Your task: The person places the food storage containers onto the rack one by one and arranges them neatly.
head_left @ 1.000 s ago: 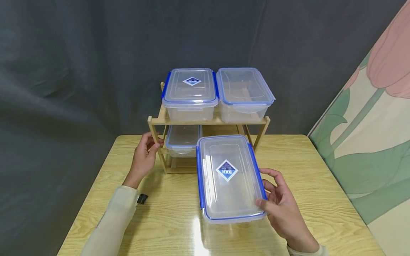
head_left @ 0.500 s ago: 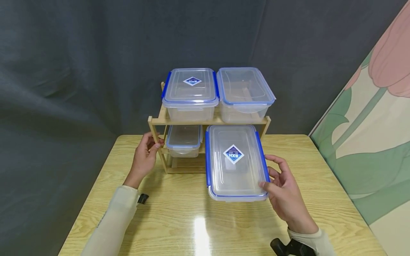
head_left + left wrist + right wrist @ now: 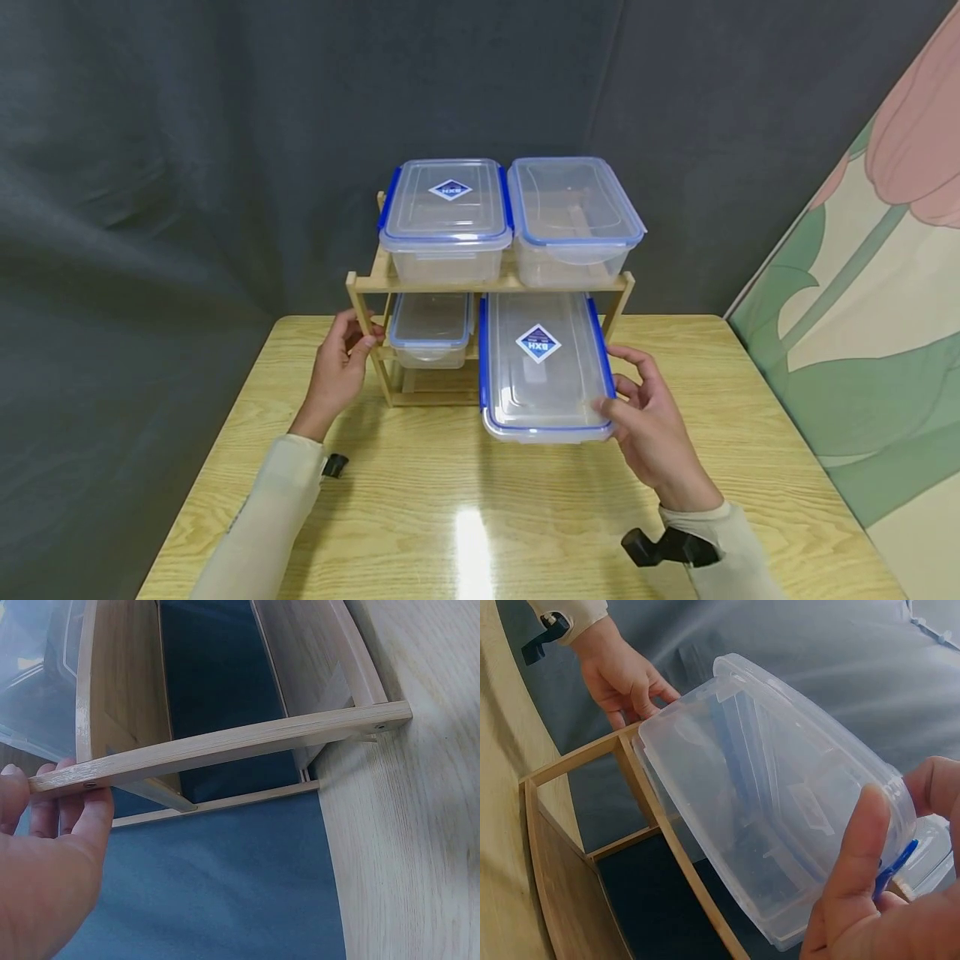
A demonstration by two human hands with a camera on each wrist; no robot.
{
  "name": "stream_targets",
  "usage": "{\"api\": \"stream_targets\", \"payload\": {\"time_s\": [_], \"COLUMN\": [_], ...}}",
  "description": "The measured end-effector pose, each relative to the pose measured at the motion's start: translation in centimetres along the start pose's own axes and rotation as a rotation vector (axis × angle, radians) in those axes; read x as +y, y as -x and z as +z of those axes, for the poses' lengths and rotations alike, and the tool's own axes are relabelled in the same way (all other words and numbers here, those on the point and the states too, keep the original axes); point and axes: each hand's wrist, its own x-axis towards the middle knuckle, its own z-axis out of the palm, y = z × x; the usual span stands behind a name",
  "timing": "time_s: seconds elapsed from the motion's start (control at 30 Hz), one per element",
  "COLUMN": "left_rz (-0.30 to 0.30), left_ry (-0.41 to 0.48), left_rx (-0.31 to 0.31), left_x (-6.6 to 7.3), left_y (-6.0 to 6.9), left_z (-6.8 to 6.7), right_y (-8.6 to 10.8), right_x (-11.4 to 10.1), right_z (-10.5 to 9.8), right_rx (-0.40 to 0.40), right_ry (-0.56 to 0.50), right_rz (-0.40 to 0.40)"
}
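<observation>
A clear plastic food container (image 3: 543, 383) with blue side clips and a diamond label is held by my right hand (image 3: 652, 425), thumb on the lid near the front right corner. Its far end lies beneath the top rail of the wooden rack (image 3: 570, 284), at the middle level, while the near end juts out, tilted toward me. My left hand (image 3: 339, 367) grips the rack's left front leg; the left wrist view shows the fingers (image 3: 94, 817) curled at that leg (image 3: 225, 750). Beside the held box, a smaller lidded container (image 3: 431, 325) sits on the middle shelf.
Two containers stand on the rack's top: one with blue clips (image 3: 448, 221) at left, one with a pale blue rim (image 3: 576, 221) at right. The wooden table (image 3: 405, 500) lies in front. A dark curtain (image 3: 300, 125) hangs behind, a floral panel (image 3: 870, 333) at right.
My right hand has carried the container away from me and slightly right, from in front of the rack until its far end passes below the top rail. The left hand stays on the leg.
</observation>
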Motion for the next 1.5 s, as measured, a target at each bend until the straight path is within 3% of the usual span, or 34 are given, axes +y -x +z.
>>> {"api": "stream_targets", "payload": {"time_s": [0.4,0.7,1.5], "left_rz": [0.000,0.007,0.018], "left_ry": [0.010,0.006,0.007], "left_rx": [0.001,-0.003,0.002], "left_x": [-0.2,-0.3,-0.3], "left_y": [-0.1,-0.1,0.0], "left_z": [0.0,0.0,0.1], "right_y": [-1.1,-1.6,-2.1], "right_x": [0.6,0.3,0.1], "right_z": [-0.3,0.0,-0.8], "right_rx": [0.009,0.077,-0.023], "right_ry": [0.011,0.090,0.100], "right_rz": [0.048,0.133,0.050]}}
